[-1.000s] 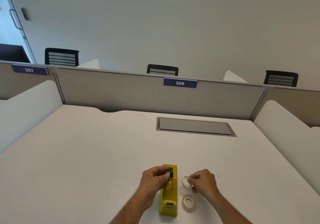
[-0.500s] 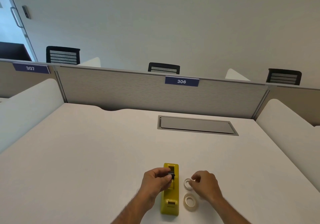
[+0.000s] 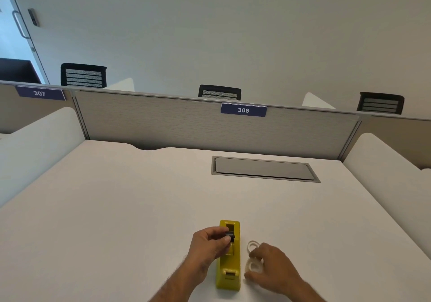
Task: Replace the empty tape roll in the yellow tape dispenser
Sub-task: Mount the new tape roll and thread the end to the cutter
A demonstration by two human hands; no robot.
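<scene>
Already the left hand (image 3: pixel 210 243) pinches the small black spindle (image 3: pixel 229 234) above the open yellow plastic tape dispenser (image 3: pixel 229 255) on the white bench (image 3: pixel 116 208), thin empty core (image 3: pixel 252 245) discarded alongside, right hand (image 3: pixel 271 268) closing loosely over the fresh translucent tape roll (image 3: pixel 254 266) — threading and reseating seemingly remain.

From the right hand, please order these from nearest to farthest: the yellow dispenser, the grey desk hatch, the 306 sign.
1. Yellow dispenser, just left of the right hand.
2. Grey desk hatch, farther up the desk.
3. 306 sign, on the back partition.
</scene>
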